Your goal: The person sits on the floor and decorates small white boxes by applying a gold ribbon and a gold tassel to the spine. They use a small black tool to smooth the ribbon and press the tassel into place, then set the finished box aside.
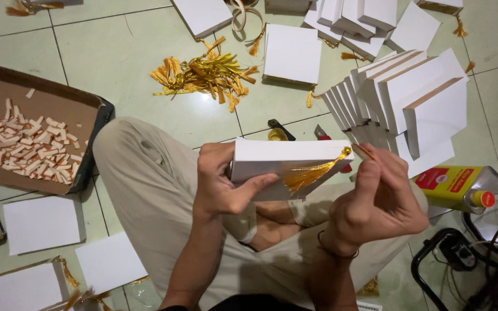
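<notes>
My left hand (223, 181) grips a white book-like box (283, 164) by its left end, thumb across its side, above my crossed legs. A gold tassel (312, 173) hangs from the box's right corner. My right hand (378, 198) pinches the tassel's top with a thin stick-like piece (364, 151) at that corner.
A heap of gold tassels (206, 75) lies on the green tile floor ahead. White boxes stand in a leaning row (404, 92) and lie scattered at the top and lower left. A cardboard tray of paper strips (24, 141) sits left. A yellow bottle (459, 187) lies right.
</notes>
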